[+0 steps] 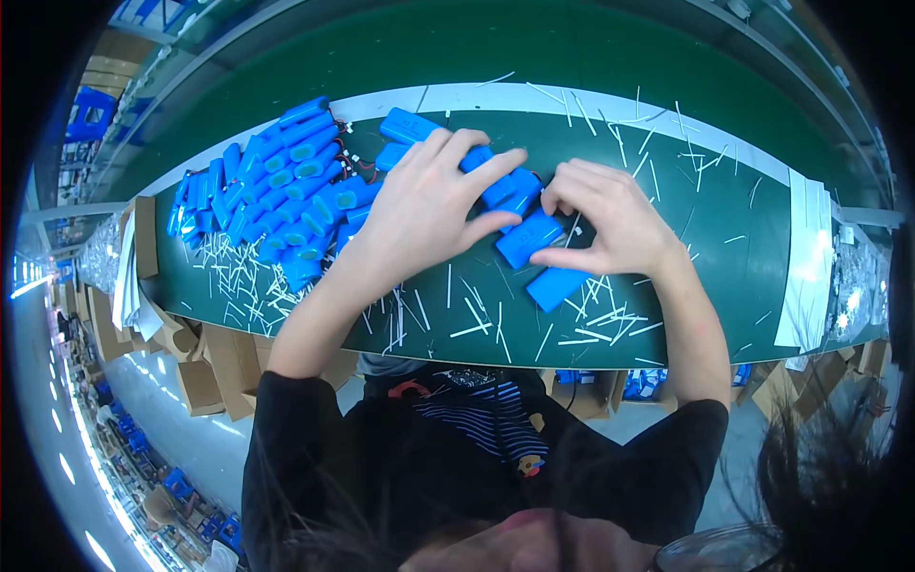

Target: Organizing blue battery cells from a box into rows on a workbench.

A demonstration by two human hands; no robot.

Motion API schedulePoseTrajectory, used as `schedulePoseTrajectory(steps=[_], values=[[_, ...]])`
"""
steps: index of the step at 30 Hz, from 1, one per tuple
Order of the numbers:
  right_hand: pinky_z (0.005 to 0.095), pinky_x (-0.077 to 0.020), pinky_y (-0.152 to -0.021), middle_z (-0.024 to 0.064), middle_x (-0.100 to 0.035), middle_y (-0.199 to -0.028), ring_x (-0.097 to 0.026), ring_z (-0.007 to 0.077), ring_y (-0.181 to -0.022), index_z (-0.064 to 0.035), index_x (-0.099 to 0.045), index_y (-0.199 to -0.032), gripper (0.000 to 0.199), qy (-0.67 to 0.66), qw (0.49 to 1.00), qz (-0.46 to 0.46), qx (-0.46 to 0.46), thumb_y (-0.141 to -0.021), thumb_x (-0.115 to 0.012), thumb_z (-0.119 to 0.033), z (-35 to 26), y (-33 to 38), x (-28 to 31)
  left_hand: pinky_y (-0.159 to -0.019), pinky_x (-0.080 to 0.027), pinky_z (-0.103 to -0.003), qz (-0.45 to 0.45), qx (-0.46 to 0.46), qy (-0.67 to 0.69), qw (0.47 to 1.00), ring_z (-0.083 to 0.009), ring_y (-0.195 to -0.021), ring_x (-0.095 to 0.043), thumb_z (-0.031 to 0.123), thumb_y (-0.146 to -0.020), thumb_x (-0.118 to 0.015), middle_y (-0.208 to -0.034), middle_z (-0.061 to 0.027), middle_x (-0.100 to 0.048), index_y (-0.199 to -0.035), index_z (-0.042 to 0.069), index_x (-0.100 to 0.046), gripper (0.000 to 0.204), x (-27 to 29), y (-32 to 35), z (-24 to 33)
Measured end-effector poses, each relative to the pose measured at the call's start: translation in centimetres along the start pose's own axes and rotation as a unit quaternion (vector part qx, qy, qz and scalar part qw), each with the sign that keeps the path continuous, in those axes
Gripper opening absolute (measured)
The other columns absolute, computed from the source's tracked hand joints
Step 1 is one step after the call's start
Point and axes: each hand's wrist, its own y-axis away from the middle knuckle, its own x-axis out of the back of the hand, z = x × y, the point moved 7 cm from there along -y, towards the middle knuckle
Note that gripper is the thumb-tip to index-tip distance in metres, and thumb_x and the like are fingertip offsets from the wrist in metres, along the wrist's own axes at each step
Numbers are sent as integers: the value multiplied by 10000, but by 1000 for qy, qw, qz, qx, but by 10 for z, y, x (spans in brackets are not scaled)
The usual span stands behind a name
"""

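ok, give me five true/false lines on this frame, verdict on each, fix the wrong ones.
1. The large pile of blue packs lies left of the left hand. True.
2. The bench top is white. False: the bench top is green, with a pale band along its far edge.
3. The right hand is gloved. False: it is bare.
4. White strips lie only at the bench's left end. False: white strips are scattered on the right too.
5. White sheets lie at the bench's right end. True.

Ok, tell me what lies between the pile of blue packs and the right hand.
The left hand and more blue packs lie between the pile and the right hand, as the head view shows.
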Motion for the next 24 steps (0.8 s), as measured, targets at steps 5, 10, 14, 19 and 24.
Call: schedulePoseTrajectory(steps=[5,10,14,19,24], values=[[337,-505,-850,73,-603,-1119,-583,229,-939,-103,-728,-1103,426,141,983,101,57,-824,-904,-372,-35,6,-3,-976,-559,-384,23,-67,15,997,-305,-1180,-612,266,-902,-830,-1381,-122,-617,-1275,127,-694,420,-16,1,-7],[363,-517,-853,73,-602,-1131,-588,243,-964,-122,-728,-1098,361,188,975,74,95,-858,-872,-349,-45,5,-14,-940,-579,-369,57,-80,99,990,-297,-1123,-626,171,-882,-835,-1383,-128,-602,-1237,108,-723,377,-8,13,-12],[382,-521,-869,62,-618,-1180,-588,260,-1008,-121,-727,-1086,354,174,981,5,92,-851,-879,-339,-45,5,-21,-920,-595,-358,9,-34,33,999,-270,-1089,-651,84,-850,-843,-1400,-130,-580,-1158,97,-740,326,-11,12,-3],[381,-512,-850,60,-608,-1155,-575,266,-1012,-115,-709,-1037,351,36,990,96,95,-835,-899,-330,-24,9,5,-897,-609,-359,46,-57,122,990,-239,-1094,-667,120,-859,-871,-1461,-98,-552,-1230,102,-730,397,-4,16,-24],[373,-510,-833,50,-602,-1129,-584,271,-994,-107,-674,-971,375,147,976,103,124,-794,-925,-321,-25,12,10,-992,-571,-385,8,-14,158,987,-254,-1168,-639,151,-846,-888,-1471,-94,-557,-1307,116,-695,502,-7,15,-30]])
